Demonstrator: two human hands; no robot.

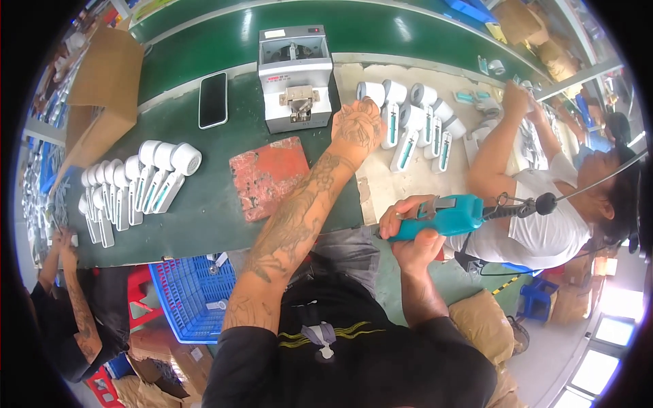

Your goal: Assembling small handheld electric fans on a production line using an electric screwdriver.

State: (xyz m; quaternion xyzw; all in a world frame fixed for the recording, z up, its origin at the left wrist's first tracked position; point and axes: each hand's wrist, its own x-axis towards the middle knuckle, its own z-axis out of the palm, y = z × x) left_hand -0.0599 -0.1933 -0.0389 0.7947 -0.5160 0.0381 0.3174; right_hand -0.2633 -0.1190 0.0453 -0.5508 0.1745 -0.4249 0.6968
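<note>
My left hand (358,128) reaches forward, its fingers curled around the handle of a white round-headed handheld device (371,91). That device is at the left end of a group of similar white devices (406,146) with teal strips on their handles. The hand hides most of its handle. My right hand (416,238) is wrapped around a teal electric screwdriver (445,216), held level above the near table edge. A cable and spring hanger run from the screwdriver's rear to the right. Its tip is hard to make out.
Left of centre lie a worn red block (269,178) and a phone (213,100); a grey machine (294,81) stands behind. More white devices (163,166) line the left. A blue basket (194,299) sits below the edge. Co-workers sit at both sides, one's arm (493,146) close on the right.
</note>
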